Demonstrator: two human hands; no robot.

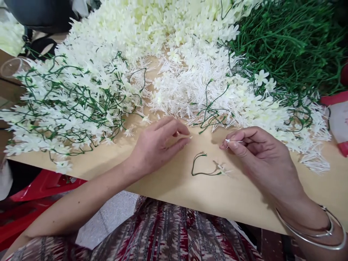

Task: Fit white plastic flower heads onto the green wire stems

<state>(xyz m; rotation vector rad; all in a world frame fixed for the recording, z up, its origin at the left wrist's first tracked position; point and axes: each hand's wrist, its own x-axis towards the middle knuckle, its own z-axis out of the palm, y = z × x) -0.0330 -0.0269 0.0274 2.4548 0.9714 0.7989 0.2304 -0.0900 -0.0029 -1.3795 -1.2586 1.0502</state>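
My left hand (160,145) is over the table, with a tiny pale piece at its thumb tip; thumb and fingertips are slightly apart. Pinched between the thumb and finger of my right hand (261,156) is a small white flower piece (228,141). On the table between and below the hands lies a bent green stem (193,166), with a small white flower (224,169) at its lower right end. Just beyond the hands rests a little cluster of green stems (209,110), against a heap of thin white pieces (190,87).
Finished-looking white flowers on green stems (73,105) are heaped at left. Loose white petals (130,25) cover the back. A pile of green stems (290,43) fills the back right. A clear cup (11,67) stands far left; a red stool (43,186) is below the table edge.
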